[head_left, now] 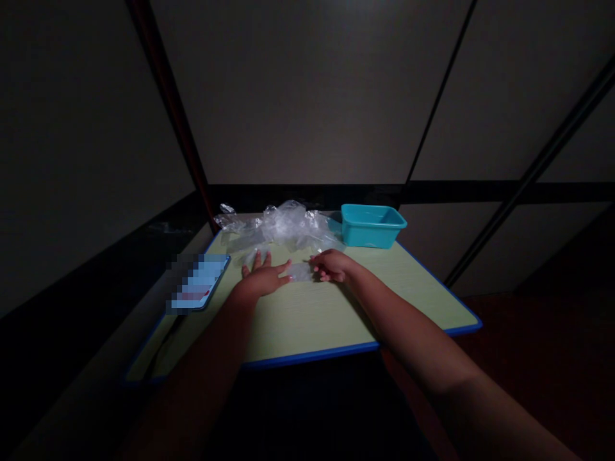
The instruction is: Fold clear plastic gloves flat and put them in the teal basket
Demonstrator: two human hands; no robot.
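Observation:
A small piece of clear plastic film (301,272) lies flat on the pale table between my hands; whether it is a bag I cannot tell. My left hand (262,276) rests open on the tabletop, fingers spread, its thumb and index finger at the film's left side. Another bit of thin clear plastic (254,256) shows by its far fingertips. At the film's right edge, my right hand (332,264) has its fingers curled in and appears to pinch the film. Behind both hands sits a crumpled heap of clear plastic bags (288,224).
A turquoise plastic basket (369,235) stands at the table's back right. On the left lies a phone (204,282) with a lit, blurred screen, and a dark cord (163,342) runs below it. The table (307,326) has a blue edge and backs onto a panelled wall.

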